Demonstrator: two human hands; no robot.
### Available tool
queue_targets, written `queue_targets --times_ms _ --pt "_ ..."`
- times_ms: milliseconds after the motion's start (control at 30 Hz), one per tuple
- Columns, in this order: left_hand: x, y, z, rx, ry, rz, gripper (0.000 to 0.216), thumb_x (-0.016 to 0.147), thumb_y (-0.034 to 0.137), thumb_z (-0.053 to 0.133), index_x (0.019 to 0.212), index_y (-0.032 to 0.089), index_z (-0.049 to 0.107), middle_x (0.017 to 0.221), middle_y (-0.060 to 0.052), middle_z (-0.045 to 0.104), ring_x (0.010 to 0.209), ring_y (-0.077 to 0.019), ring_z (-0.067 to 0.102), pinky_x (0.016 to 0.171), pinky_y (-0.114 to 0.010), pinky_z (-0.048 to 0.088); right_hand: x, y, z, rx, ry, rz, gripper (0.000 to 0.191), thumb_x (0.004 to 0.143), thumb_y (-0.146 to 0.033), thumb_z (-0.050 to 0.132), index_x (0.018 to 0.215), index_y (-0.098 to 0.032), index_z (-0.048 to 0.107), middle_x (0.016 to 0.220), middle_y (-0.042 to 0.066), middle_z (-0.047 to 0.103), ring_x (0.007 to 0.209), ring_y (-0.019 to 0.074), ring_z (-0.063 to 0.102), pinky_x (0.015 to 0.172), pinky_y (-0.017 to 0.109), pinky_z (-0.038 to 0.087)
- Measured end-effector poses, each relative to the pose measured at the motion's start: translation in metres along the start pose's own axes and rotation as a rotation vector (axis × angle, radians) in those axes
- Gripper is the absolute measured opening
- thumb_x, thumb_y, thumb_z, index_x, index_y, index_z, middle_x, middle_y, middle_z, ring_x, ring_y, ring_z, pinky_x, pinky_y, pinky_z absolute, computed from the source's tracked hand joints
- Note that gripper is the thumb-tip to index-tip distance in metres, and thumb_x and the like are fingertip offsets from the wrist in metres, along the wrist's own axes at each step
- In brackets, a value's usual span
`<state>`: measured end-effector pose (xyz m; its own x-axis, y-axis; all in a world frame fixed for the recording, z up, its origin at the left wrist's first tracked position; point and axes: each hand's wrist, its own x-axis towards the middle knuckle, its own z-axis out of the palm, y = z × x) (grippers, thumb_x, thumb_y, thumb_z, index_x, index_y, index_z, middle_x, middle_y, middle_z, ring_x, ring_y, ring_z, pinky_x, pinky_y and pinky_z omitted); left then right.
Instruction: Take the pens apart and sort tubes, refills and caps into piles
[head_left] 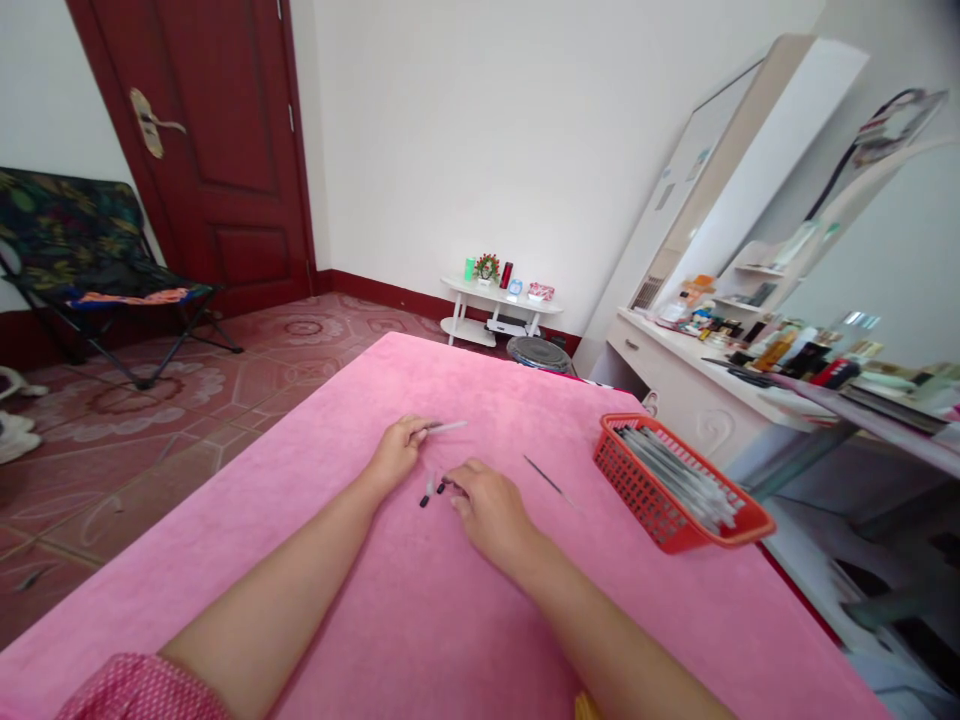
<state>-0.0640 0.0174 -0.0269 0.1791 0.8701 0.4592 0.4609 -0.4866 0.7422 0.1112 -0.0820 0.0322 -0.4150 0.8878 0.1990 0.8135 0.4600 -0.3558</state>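
Over the pink-covered table (420, 600), my left hand (397, 452) is closed on a clear pen barrel (448, 426) that points to the right. My right hand (487, 505) has its fingers curled together at a small pen cap (441, 488) with a black end; its fingertips partly hide the cap. Just left of it, a second clear pen cap (426, 497) with a black end lies on the cloth. To the right of my right hand lies a thin dark pen refill (547, 476), apart from both hands.
A red plastic basket (645, 500) filled with several clear pen parts (682, 475) stands at the table's right side. Beyond it is a white dresser (660, 370) crowded with bottles. A folding chair (97, 260) is far left, and a low white stand (499, 295) is by the wall.
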Motion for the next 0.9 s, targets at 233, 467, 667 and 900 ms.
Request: queue_targets --times_ms 233,467,667,900 --pt "0.004 -0.007 -0.001 -0.177 0.135 -0.082 0.028 0.079 0.016 0.040 0.095 0.013 0.063 0.080 -0.004 0.058 0.079 -0.0159 0.054 0.074 -0.029 0.043 0.009 -0.006 0.017 -0.075 0.005 0.049 0.039 0.083 -0.020 0.050 0.120 -0.032 0.052 0.099 0.003 0.056 0.085 0.0167 0.057 0.072 0.025 0.039" --pt "0.005 0.000 0.001 -0.258 0.149 -0.102 0.021 0.076 0.016 0.042 0.088 0.014 0.059 0.074 -0.001 0.057 0.074 -0.0153 0.054 0.072 -0.028 0.043 0.007 -0.006 0.023 -0.109 0.004 0.012 0.030 0.086 -0.023 0.048 0.111 -0.034 0.059 0.095 0.002 0.056 0.080 0.0160 0.055 0.067 0.023 0.037" --pt "0.003 0.005 0.000 -0.256 0.127 -0.094 0.017 0.076 0.016 0.042 0.082 0.015 0.057 0.072 -0.001 0.056 0.071 -0.0146 0.053 0.070 -0.027 0.043 0.005 -0.005 0.026 -0.095 0.031 -0.004 0.031 0.085 -0.023 0.049 0.113 -0.034 0.057 0.096 0.001 0.057 0.082 0.0160 0.056 0.068 0.024 0.038" --pt "0.003 0.000 0.002 -0.238 0.117 -0.088 0.015 0.076 0.016 0.042 0.080 0.015 0.057 0.071 0.000 0.055 0.070 -0.0141 0.052 0.068 -0.026 0.042 0.003 0.048 -0.012 -0.208 0.253 0.313 0.022 0.081 -0.020 0.049 0.096 -0.023 0.065 0.093 0.006 0.061 0.088 0.0190 0.057 0.069 0.026 0.040"
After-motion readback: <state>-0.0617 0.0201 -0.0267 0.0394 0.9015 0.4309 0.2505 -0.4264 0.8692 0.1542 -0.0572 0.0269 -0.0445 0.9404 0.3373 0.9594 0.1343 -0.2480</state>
